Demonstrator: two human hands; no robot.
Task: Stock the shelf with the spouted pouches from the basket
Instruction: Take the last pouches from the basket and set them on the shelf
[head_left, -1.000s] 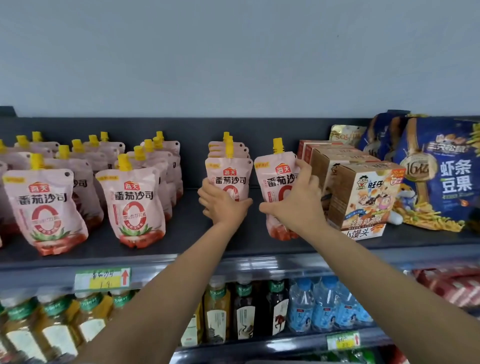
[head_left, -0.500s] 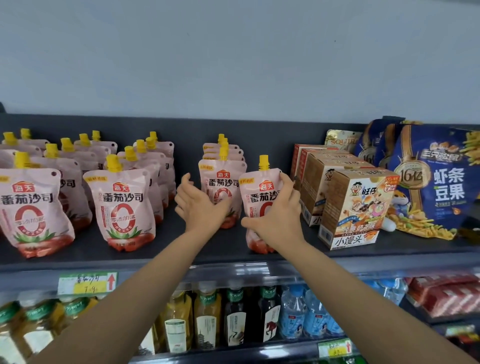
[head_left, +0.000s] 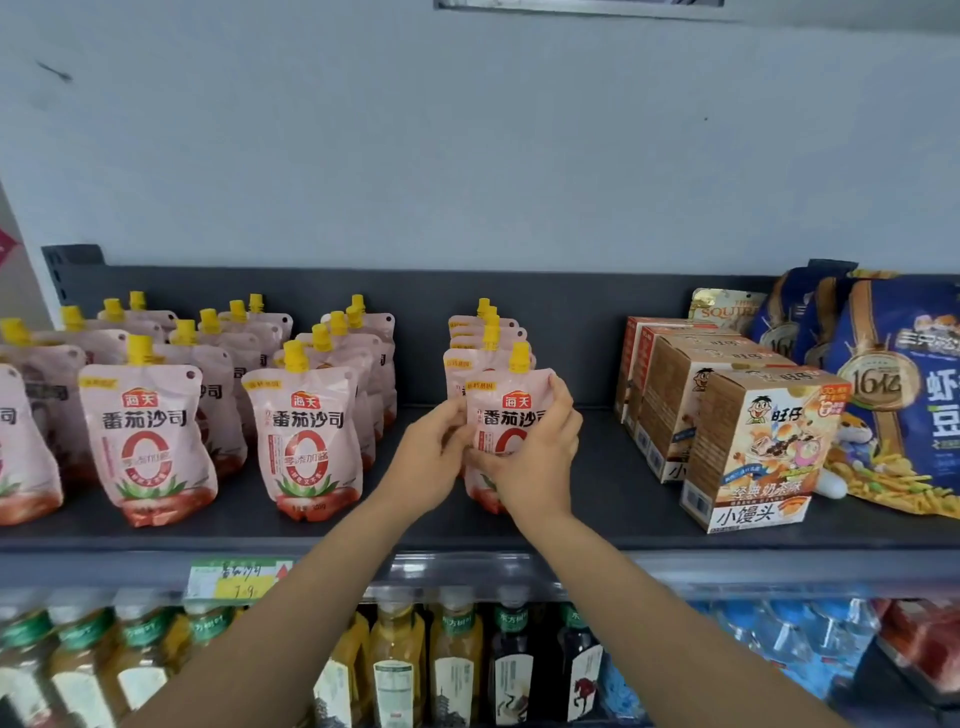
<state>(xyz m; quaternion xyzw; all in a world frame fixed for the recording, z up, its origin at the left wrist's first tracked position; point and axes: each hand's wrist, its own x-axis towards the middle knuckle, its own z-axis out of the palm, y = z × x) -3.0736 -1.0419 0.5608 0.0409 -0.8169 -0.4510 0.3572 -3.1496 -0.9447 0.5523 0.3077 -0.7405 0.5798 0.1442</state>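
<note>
Pink pouch rows (head_left: 301, 431) mostly stocked on shelf (head_left: 597, 519); my left hand (head_left: 428, 460) and right hand (head_left: 537, 462) both grip the front pouch (head_left: 511, 415) of the rightmost row, basket unseen, remainder unknown.

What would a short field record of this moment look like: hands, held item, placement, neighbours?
left hand: holds the pouch's left edge
right hand: grips its right side, fingers curled over the top corner
held item: tomato sauce pouch, upright, yellow spout up
placement: front of the rightmost pouch row on the shelf
right neighbour: snack boxes, apart from the pouch
</note>
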